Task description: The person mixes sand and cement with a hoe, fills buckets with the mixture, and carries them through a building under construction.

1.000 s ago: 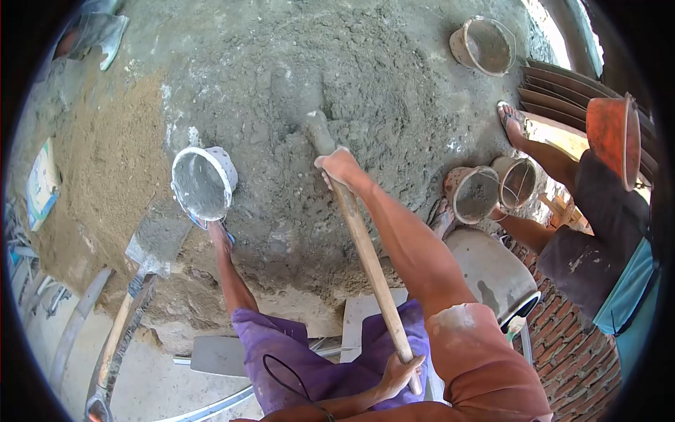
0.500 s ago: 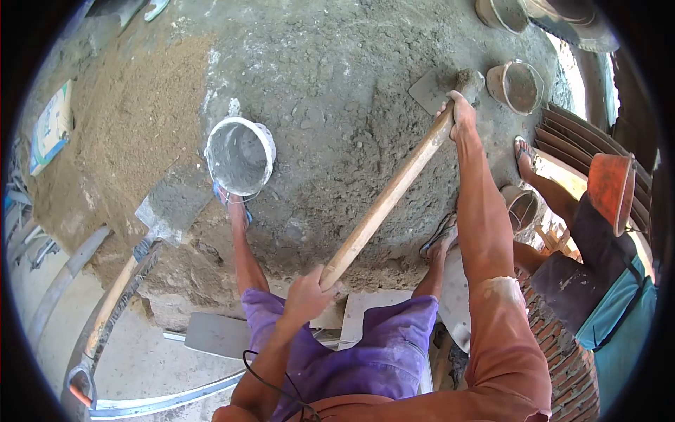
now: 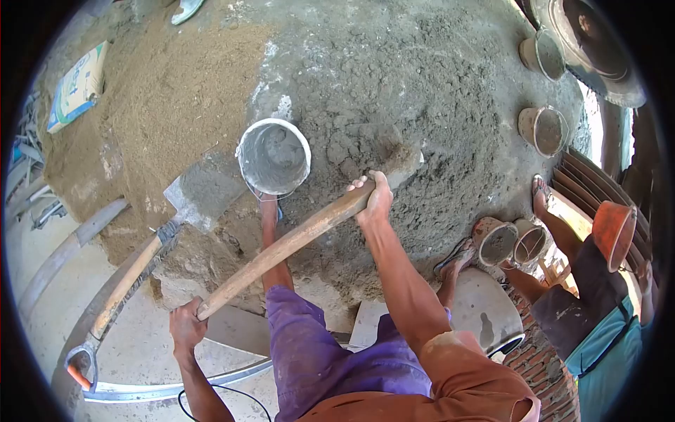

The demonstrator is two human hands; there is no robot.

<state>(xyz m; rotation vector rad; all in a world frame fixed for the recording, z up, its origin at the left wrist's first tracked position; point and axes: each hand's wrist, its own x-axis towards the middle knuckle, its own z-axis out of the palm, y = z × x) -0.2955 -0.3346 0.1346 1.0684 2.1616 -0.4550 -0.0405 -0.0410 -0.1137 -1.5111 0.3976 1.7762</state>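
Across the middle of the heap, a hoe [image 3: 285,250] slants from lower left to upper right, held by both hands. The left hand [image 3: 188,326] is closed around the butt of the wooden handle, near the floor [image 3: 151,355]; the right hand [image 3: 376,202] is clamped on the same handle close to the metal head [image 3: 404,166]. The head is smeared and lies over the grey mix [image 3: 365,84]; whether it touches the mix cannot be told.

Just above the handle stands a pale bucket [image 3: 256,144], upright, its inner wall coated with grey. To its left a shovel [image 3: 132,276] rests with its blade on the brown sand [image 3: 176,84] and its shaft pointing down toward the floor. A printed bag [image 3: 77,88] lies at the far left edge of the sand.

On the right, two buckets stand apart along the edge of the mix, an upper one [image 3: 527,55] and a lower one [image 3: 526,126]; a close pair [image 3: 484,235] sits below them, beside a sandalled foot [image 3: 457,259]. Farther right, an orange bucket [image 3: 610,233] is near a co-worker [image 3: 573,316] in dark shorts.
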